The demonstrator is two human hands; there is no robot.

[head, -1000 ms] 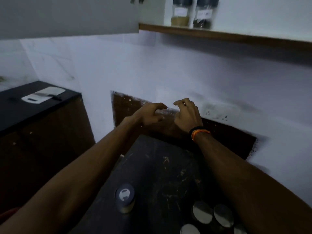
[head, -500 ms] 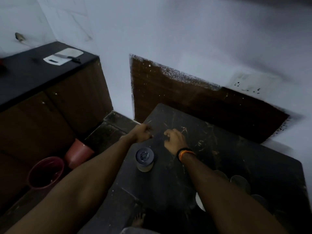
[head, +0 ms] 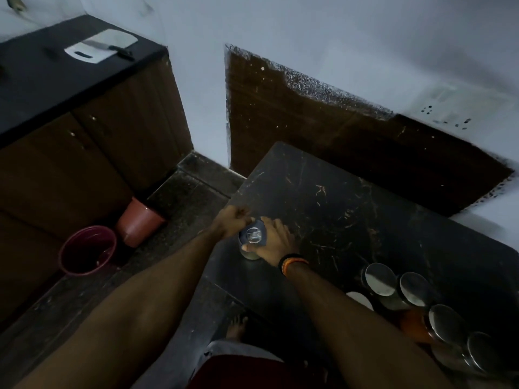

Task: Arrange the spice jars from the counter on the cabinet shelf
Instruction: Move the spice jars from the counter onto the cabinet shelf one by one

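on the scratched dark counter (head: pixel 351 209), both hands grip a round-lidded jar (head: pixel 250 237).

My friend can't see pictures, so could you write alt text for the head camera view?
Both hands, left hand and right hand, close around a dark-lidded spice jar on a scratched black counter. More steel-lidded jars wait at right.

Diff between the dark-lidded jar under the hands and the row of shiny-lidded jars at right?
The dark-lidded spice jar stands alone near the black counter's left edge; the silver-lidded jars cluster at its right. Its lid is dark with a pale centre; theirs are plain and reflective. The right hand grips it, left hand touching; theirs are untouched. All stand upright.
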